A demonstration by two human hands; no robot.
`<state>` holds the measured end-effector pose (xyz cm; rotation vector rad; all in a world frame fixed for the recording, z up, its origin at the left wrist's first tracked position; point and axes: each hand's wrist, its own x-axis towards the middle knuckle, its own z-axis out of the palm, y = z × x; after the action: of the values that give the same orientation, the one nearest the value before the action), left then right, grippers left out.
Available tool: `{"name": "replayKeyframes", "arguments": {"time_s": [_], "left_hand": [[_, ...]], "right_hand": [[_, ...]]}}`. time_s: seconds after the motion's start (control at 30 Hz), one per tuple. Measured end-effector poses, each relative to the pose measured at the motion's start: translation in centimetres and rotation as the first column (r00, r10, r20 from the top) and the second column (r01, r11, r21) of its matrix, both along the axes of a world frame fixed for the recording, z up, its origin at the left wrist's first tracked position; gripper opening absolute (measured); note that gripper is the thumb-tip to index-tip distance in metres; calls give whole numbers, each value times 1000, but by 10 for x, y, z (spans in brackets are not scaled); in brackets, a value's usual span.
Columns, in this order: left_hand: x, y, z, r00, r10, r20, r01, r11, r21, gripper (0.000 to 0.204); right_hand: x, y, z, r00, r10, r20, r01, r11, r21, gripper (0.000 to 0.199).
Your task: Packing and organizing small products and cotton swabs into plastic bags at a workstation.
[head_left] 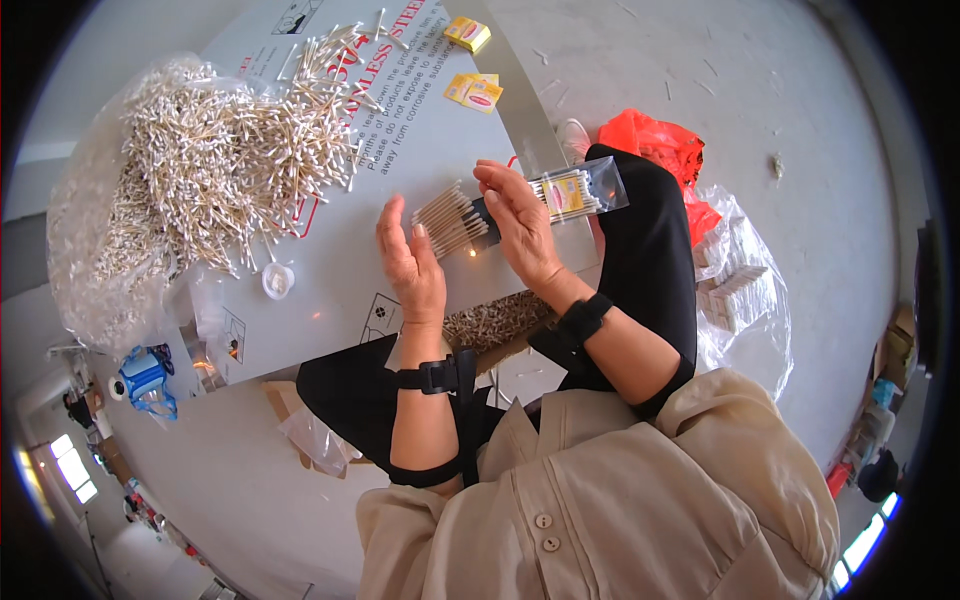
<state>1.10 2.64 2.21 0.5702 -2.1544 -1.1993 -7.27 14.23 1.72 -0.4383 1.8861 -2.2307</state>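
Fanned cotton swabs with wooden sticks lie between my two hands, near the right edge of the metal-topped table. My left hand is open at their left ends, its thumb at the swab tips. My right hand is closed over a clear packet, which sticks out to its right. Inside that packet are more swabs and a yellow card. The palm hides the packet's middle, so I cannot tell whether the fanned swabs are inside it.
A large clear bag spills a heap of loose swabs across the table's left side. Yellow cards and a small yellow stack lie at the far edge. A small white cup stands nearer. Red plastic lies beyond my right knee.
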Motion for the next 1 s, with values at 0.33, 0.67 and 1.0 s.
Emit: {"name": "replayKeyframes", "arguments": {"time_s": [0.33,0.67,1.0], "left_hand": [[9,-27,10,957,-19,289,102,957,-273,14],[-1,-23,14,918,-72,391,268,838,-475,13],[-5,-25,23,878,-84,471,352,779,-518,12]], "right_hand": [[-8,12,-2,827,283,-487,2,863,505,11],[-5,10,-6,831,159,-534,74,918,389,9],[-7,12,-4,919,77,-386,50,950,308,9]]}}
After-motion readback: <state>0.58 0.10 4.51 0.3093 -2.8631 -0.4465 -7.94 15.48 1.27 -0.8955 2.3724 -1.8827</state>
